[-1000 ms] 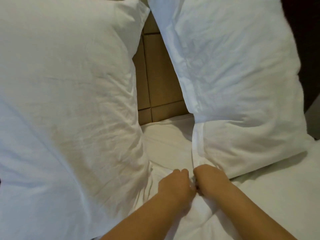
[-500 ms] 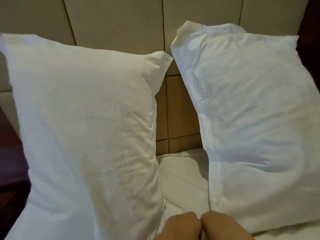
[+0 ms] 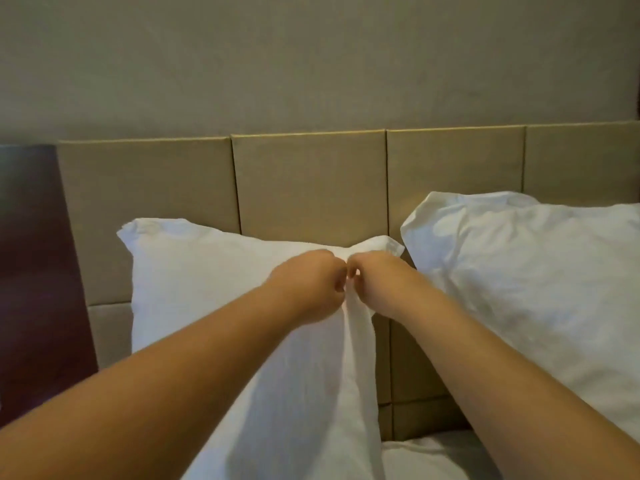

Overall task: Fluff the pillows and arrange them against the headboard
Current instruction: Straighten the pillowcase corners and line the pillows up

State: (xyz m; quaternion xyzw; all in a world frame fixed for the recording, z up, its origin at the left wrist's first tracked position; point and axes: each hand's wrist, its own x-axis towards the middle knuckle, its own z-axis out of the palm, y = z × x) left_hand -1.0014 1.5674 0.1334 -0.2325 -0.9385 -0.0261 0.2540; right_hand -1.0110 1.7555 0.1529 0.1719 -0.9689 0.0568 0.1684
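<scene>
Two white pillows lean upright against the tan panelled headboard (image 3: 308,181). The left pillow (image 3: 207,289) stands in the middle of the view. My left hand (image 3: 310,285) and my right hand (image 3: 375,284) are fists side by side near its upper right corner, both pinching the pillowcase fabric along its right edge. The right pillow (image 3: 533,282) leans at the right, untouched, a narrow gap apart from the left one. My forearms hide much of the left pillow's lower part.
A dark wooden panel (image 3: 34,271) stands to the left of the headboard. The beige wall (image 3: 311,64) rises above it. White bed sheet (image 3: 433,459) shows at the bottom between the pillows.
My hands have risen from the sheet at the pillows' bottom to the left pillow's upper right corner. The camera has tilted up, showing the headboard's top and the wall.
</scene>
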